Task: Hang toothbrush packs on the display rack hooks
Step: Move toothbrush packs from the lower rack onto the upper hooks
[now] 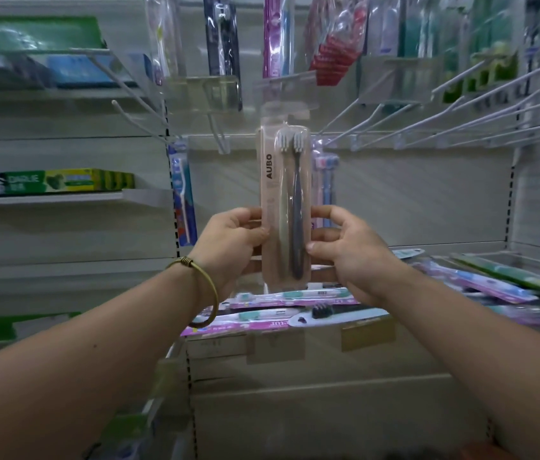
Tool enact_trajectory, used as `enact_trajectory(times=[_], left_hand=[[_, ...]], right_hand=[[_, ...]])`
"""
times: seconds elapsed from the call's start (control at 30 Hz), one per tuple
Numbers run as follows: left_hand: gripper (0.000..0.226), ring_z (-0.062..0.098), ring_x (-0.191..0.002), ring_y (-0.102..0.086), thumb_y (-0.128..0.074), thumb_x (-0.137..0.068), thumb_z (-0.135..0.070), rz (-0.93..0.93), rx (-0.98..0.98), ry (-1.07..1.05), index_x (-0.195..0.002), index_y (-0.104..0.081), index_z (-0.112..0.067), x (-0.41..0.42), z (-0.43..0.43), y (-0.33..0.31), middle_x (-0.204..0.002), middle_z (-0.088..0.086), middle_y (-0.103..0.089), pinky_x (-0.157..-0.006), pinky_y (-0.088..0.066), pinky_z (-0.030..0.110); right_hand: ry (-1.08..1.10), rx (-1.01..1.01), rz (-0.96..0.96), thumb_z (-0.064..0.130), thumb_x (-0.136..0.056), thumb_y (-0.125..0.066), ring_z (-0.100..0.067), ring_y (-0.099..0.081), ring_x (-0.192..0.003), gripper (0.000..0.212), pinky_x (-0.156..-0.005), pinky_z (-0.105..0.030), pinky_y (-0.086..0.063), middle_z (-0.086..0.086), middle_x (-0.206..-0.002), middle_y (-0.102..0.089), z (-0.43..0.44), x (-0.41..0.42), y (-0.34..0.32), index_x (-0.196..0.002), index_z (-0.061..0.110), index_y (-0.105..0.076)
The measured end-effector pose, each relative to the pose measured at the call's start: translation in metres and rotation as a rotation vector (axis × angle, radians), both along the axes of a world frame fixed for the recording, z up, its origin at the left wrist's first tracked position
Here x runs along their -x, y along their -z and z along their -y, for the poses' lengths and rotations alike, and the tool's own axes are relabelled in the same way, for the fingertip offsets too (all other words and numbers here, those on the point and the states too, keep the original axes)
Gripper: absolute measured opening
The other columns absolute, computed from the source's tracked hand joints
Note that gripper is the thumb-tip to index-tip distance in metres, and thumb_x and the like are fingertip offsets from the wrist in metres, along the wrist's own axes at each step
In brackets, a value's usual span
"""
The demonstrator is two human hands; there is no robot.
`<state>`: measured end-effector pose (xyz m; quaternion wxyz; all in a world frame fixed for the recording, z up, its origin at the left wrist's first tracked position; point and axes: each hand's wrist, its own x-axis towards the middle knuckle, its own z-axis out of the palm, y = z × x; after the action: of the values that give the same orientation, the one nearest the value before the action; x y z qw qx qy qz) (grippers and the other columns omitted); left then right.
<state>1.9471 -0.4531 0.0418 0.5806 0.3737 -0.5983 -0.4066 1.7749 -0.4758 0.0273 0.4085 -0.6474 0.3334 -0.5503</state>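
**Task item.** The toothbrush pack (283,200) is a beige card marked "AUBO" with two brushes under a clear blister, heads at the top. It stands upright in mid-air in front of the display rack's back panel (411,200), held by its lower half. Its top edge sits just below the clear label holder (281,91) of a central hook. The frame is too blurred there to tell whether the pack is on the hook.

**Left hand.** The left hand (228,240) grips the left edge of the pack. Its fingers (248,215) are curled round the card, with the thumb on the front face. A bracelet (208,293) is on this wrist.

**Right hand.** The right hand (348,250) grips the right edge at the same height. Its fingers (325,212) are clamped on the card.

**Surroundings.**
- Bare hooks (427,117) project from the rail at upper right.
- Hanging packs (222,34) fill the row above.
- Loose packs (281,297) lie flat on the shelf (325,336) below the hands.
- Toothpaste boxes (49,180) are on the shelves at left.
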Motion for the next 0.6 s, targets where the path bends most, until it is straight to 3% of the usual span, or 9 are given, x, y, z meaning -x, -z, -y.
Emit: enact_trajectory(times=[0.1, 0.23, 0.33, 0.6], left_hand=[[0.020, 0.027, -0.092, -0.074, -0.051, -0.099, -0.002, -0.011, 0.008, 0.001, -0.110, -0.066, -0.008, 0.001, 0.001, -0.007, -0.104, 0.014, -0.073, -0.072, -0.063, 0.038], [0.019, 0.024, -0.088, -0.075, -0.052, -0.099, -0.002, 0.001, -0.003, -0.007, -0.105, -0.067, -0.011, 0.000, 0.005, -0.012, -0.100, 0.011, -0.075, -0.065, -0.063, 0.033], [0.020, 0.024, -0.090, -0.075, -0.051, -0.100, -0.004, 0.013, -0.007, -0.021, -0.109, -0.068, -0.012, -0.001, 0.012, -0.009, -0.103, 0.011, -0.075, -0.073, -0.063, 0.038], [0.019, 0.019, -0.081, -0.076, -0.056, -0.098, -0.005, 0.047, -0.037, -0.096, -0.111, -0.068, -0.012, -0.001, 0.033, -0.014, -0.094, 0.007, -0.076, -0.068, -0.062, 0.034]], right_hand=[[0.006, 0.023, -0.020, -0.012, -0.095, -0.051, -0.029, -0.071, -0.081, 0.042, -0.074, -0.051, -0.061, -0.010, -0.094, -0.073, 0.004, 0.001, -0.009, -0.112, 0.026, -0.059], [0.009, 0.028, -0.069, -0.009, -0.095, -0.052, -0.033, -0.070, -0.095, 0.043, -0.078, -0.053, -0.061, -0.014, -0.103, -0.071, 0.009, 0.000, -0.016, -0.111, 0.030, -0.057], [0.016, 0.033, -0.088, -0.009, -0.097, -0.050, -0.031, -0.069, -0.097, 0.044, -0.081, -0.053, -0.060, -0.014, -0.105, -0.069, 0.010, -0.002, -0.016, -0.111, 0.032, -0.055], [0.132, 0.003, -0.087, -0.011, -0.095, -0.050, -0.021, -0.068, -0.081, 0.045, -0.063, -0.036, -0.058, -0.009, -0.091, -0.068, 0.035, -0.011, -0.017, -0.127, 0.019, -0.058]])
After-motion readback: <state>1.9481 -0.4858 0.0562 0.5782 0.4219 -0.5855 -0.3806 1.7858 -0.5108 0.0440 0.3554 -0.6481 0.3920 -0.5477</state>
